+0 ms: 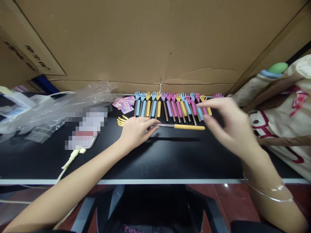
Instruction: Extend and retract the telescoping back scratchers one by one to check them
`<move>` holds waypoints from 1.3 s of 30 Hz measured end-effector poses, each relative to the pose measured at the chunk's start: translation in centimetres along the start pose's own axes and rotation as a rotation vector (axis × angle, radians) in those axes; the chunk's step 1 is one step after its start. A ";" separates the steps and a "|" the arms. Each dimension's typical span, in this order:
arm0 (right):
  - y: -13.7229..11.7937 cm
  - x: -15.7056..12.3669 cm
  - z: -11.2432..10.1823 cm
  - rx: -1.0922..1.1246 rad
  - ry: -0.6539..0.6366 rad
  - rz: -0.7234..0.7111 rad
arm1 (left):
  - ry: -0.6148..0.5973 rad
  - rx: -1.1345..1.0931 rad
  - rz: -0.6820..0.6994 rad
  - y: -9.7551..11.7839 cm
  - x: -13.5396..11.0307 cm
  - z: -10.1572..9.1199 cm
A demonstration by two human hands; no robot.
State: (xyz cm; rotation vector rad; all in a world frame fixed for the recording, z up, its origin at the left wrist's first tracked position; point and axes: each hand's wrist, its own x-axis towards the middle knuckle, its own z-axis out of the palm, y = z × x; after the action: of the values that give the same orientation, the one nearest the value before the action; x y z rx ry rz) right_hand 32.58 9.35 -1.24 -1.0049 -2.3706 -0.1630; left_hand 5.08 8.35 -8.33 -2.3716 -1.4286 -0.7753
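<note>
Left hand pinches yellow back scratcher lying crosswise on black table, right hand open, holding nothing, beside row of scratchers already lined up.

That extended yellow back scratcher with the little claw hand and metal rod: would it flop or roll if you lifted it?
The yellow-handled back scratcher probably stays stiff: its thin metal rod lies straight under the left hand. It looks light, being slim with a small plastic claw. The round handle might roll, though the flat claw likely checks that on the black table.
</note>
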 end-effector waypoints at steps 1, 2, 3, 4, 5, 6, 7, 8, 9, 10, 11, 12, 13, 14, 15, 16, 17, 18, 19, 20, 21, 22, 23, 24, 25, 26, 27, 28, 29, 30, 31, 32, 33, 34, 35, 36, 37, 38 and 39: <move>0.3 0.1 0.6 -0.016 -0.067 -0.024 | -0.001 -0.002 -0.003 0.0 0.0 0.1; 0.6 0.2 1.4 -0.035 -0.157 -0.046 | 0.000 -0.005 -0.008 -0.1 0.0 0.1; 1.0 0.2 2.1 -0.057 -0.257 -0.060 | 0.000 -0.007 -0.013 -0.1 0.0 0.1; 1.4 0.2 2.7 -0.078 -0.349 -0.058 | 0.002 -0.006 -0.018 -0.2 0.0 0.1; 1.8 0.2 3.2 -0.094 -0.404 -0.035 | 0.002 -0.004 -0.022 -0.2 0.1 0.1; 2.1 0.1 3.6 -0.101 -0.433 -0.002 | 0.002 -0.002 -0.027 -0.2 0.1 0.1; 2.4 0.1 3.9 -0.099 -0.447 0.035 | 0.001 -0.001 -0.030 -0.3 0.1 0.1; 2.5 0.0 4.0 -0.089 -0.449 0.068 | -0.001 -0.002 -0.035 -0.3 0.1 0.0; 2.6 0.0 4.1 -0.072 -0.443 0.092 | -0.004 -0.004 -0.039 -0.3 0.1 0.0; 2.7 -0.1 4.1 -0.053 -0.433 0.104 | -0.006 -0.008 -0.042 -0.3 0.1 -0.1; 2.7 -0.1 4.1 -0.034 -0.419 0.105 | -0.006 -0.010 -0.043 -0.4 0.1 -0.1; 2.7 -0.1 4.2 -0.019 -0.406 0.097 | -0.005 -0.011 -0.042 -0.4 0.0 -0.2; 2.7 -0.1 4.2 -0.009 -0.390 0.085 | -0.002 -0.010 -0.040 -0.5 0.0 -0.2; 2.8 -0.1 4.3 -0.002 -0.378 0.073 | 0.003 -0.008 -0.036 -0.5 0.0 -0.1; 2.8 -0.1 4.3 0.007 -0.368 0.065 | 0.011 -0.005 -0.032 -0.5 0.0 -0.1; 2.9 -0.1 4.4 0.016 -0.357 0.063 | 0.019 -0.001 -0.028 -0.6 -0.1 -0.1; 3.0 -0.1 4.4 0.026 -0.352 0.066 | 0.032 0.007 -0.023 -0.6 -0.1 -0.1; 3.0 -0.1 4.4 0.039 -0.357 0.074 | 0.046 0.017 -0.014 -0.6 -0.1 -0.1; 3.1 0.0 4.4 0.055 -0.369 0.085 | 0.063 0.030 0.000 -0.6 0.0 -0.1; 3.2 0.0 4.4 0.078 -0.391 0.099 | 0.076 0.046 0.016 -0.6 0.0 -0.2; 3.3 0.1 4.3 0.111 -0.418 0.111 | 0.089 0.064 0.034 -0.6 0.0 -0.2; 3.4 0.1 4.2 0.159 -0.454 0.120 | 0.101 0.084 0.054 -0.6 0.0 -0.3; 3.5 0.3 4.1 0.221 -0.492 0.127 | 0.114 0.105 0.074 -0.5 0.0 -0.4; 3.6 0.4 4.0 0.293 -0.533 0.130 | 0.127 0.125 0.095 -0.5 0.1 -0.5; 3.6 0.5 3.8 0.373 -0.580 0.129 | 0.140 0.146 0.117 -0.5 0.1 -0.6; 3.7 0.7 3.7 0.457 -0.633 0.129 | 0.150 0.166 0.138 -0.4 0.1 -0.7; 3.7 0.8 3.5 0.540 -0.691 0.130 | 0.157 0.186 0.157 -0.4 0.1 -0.7; 3.7 0.9 3.4 0.619 -0.752 0.136 | 0.159 0.204 0.175 -0.3 0.0 -0.8; 3.7 1.0 3.3 0.691 -0.814 0.146 | 0.161 0.219 0.191 -0.3 0.0 -0.8; 3.6 1.0 3.2 0.757 -0.870 0.158 | 0.166 0.230 0.205 -0.2 0.0 -0.9; 3.6 1.0 3.1 0.813 -0.915 0.170 | 0.174 0.235 0.217 -0.2 -0.1 -0.9; 3.6 1.0 3.0 0.854 -0.947 0.183 | 0.182 0.233 0.227 -0.2 -0.1 -0.9; 3.5 1.1 3.0 0.880 -0.963 0.192 | 0.185 0.226 0.232 -0.2 -0.1 -0.9; 3.5 1.1 3.0 0.889 -0.964 0.199 | 0.181 0.216 0.230 -0.2 -0.1 -0.9; 3.5 1.1 3.0 0.882 -0.956 0.203 | 0.171 0.206 0.223 -0.2 -0.1 -0.8; 3.4 1.2 3.0 0.859 -0.939 0.202 | 0.159 0.198 0.214 -0.3 0.0 -0.8; 3.4 1.2 2.9 0.821 -0.918 0.196 | 0.153 0.195 0.209 -0.3 0.0 -0.7; 3.3 1.3 2.9 0.771 -0.890 0.185 | 0.154 0.200 0.207 -0.4 0.0 -0.6; 3.2 1.4 2.9 0.714 -0.858 0.171 | 0.157 0.210 0.207 -0.4 0.0 -0.4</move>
State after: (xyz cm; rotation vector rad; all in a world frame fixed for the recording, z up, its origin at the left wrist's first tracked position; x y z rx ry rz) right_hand 32.77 13.42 -3.22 -0.9976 -2.6550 1.3198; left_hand 4.57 8.37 -7.97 -2.2021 -1.1218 -0.7019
